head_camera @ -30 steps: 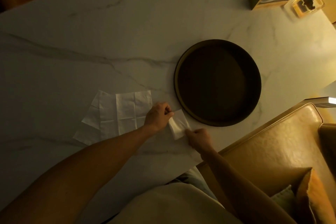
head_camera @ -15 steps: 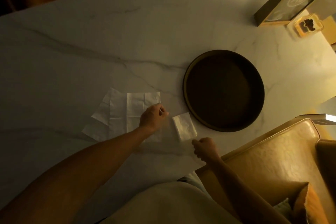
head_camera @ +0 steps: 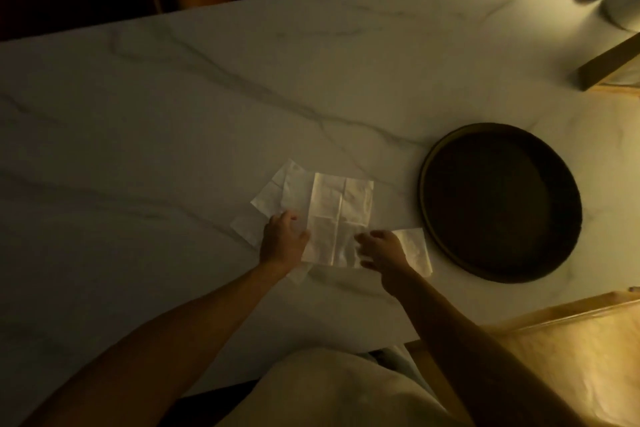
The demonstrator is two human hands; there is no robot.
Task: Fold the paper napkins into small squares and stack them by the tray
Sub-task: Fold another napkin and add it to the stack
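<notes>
One round dark tray is seen on one marble table. One folded napkin square is counted beside the tray. Several unfolded napkins are overlapped in a loose pile; at least three can be told apart. Two hands are counted: left hand, right hand.

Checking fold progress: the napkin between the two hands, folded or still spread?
Spread. The top napkin lies flat and full-size on the pile, crease lines showing; the left hand and right hand rest at its near edges.
</notes>
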